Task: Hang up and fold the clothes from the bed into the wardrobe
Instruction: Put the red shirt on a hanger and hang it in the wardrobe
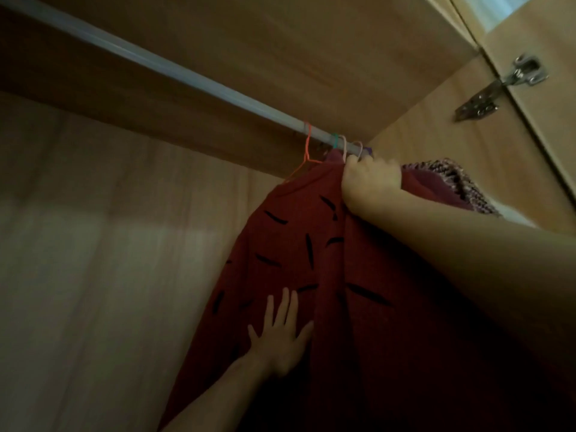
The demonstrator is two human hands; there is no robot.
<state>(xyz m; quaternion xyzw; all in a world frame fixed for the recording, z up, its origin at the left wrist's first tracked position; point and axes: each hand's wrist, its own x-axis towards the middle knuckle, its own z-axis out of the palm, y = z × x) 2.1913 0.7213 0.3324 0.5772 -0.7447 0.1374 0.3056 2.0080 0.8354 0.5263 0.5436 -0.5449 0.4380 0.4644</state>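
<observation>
Head: L hand (280, 335) flat on red garment (311, 244), no legible txt

The right hand (371, 179) is raised high on an outstretched bare forearm, its fingers curled tight in a grip, knuckles toward the camera. The left hand (282, 336) sits lower, its forearm rising from below, palm pressed flat with fingers straight and spread, thumb out to the side.

- Light wood-grain back panel (93, 244) — dim, one paler patch of light at mid height.
- Wooden top board (280, 57) overhead.
- Metal door hinge (501, 85) — upper right.
- Bright strip (489, 7) at top right corner.
</observation>
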